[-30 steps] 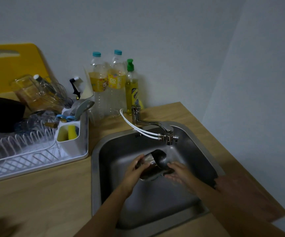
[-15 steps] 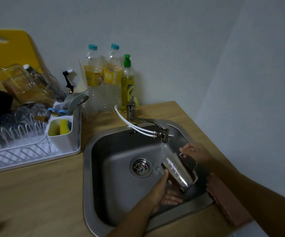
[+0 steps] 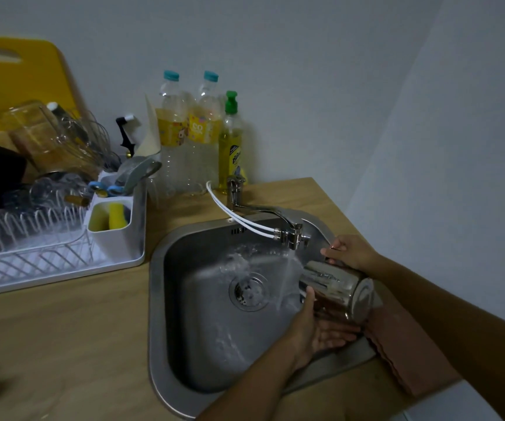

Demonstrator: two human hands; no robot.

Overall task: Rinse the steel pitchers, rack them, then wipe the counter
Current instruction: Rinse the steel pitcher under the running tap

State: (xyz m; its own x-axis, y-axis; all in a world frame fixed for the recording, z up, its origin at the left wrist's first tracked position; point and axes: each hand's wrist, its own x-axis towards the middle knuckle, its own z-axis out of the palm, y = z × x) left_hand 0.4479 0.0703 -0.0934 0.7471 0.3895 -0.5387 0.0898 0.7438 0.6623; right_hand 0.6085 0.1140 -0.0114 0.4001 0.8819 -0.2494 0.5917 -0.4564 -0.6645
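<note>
Tipped flatter now, pitcher point(image 3: 337, 291) lies sideways, mouth toward running tap point(image 3: 293, 237).

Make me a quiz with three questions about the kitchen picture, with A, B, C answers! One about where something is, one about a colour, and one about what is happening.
1. Where is the steel pitcher?
A. In the dish rack
B. Over the sink, at the tap
C. On the counter beside the bottles

2. What colour is the cap of the dish soap bottle?
A. Green
B. Red
C. Black

3. What is the tap doing?
A. It is off
B. It is running
C. It is wrapped in a cloth

Answers:
1 B: both hands hold the pitcher on its side above the sink, the right hand at its upper side and the left hand beneath it.
2 A: the pump cap is bright green.
3 B: a stream of water falls from the spout and splashes round the drain.
</note>
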